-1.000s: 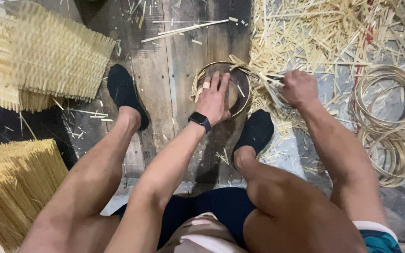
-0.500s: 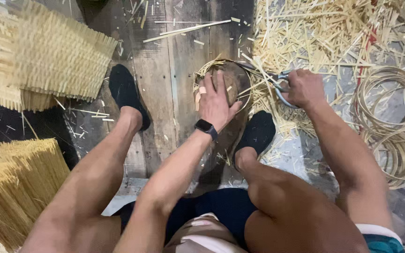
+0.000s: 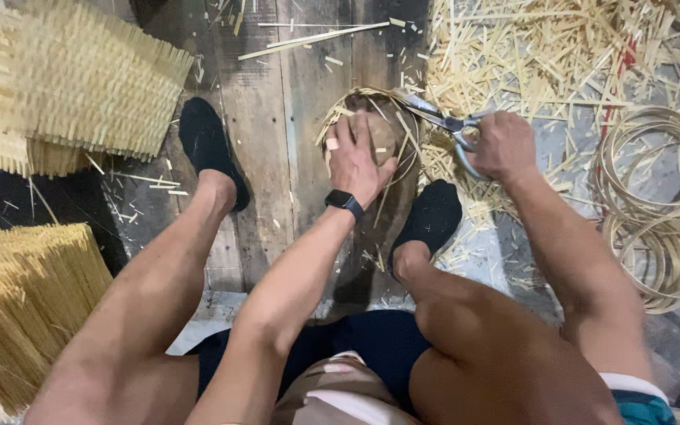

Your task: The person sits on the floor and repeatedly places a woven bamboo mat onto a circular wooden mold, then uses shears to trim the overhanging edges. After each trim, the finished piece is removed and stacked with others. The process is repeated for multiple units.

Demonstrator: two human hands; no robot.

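The person sits low with both feet on the wooden floor [image 3: 277, 118]. The left hand [image 3: 358, 153] lies flat on top of a small round woven piece [image 3: 379, 130], fingers spread a little and pressing it down. It is not closed around the piece, only resting on it. The woven piece sits on the floor between the two black shoes, close to the right one [image 3: 432, 214], with thin strips sticking out round its edge. A black watch [image 3: 344, 201] is on the left wrist.

The right hand [image 3: 501, 144] has its grip closed through the handles of metal scissors [image 3: 442, 118]. The blades point at the rim of the woven piece, and I cannot tell how far apart they are.

Cut straw bits [image 3: 560, 55] lie behind the right hand. Thin hoops [image 3: 655, 205] are stacked at the right. Bundles of sticks [image 3: 72, 86] lie at the left.
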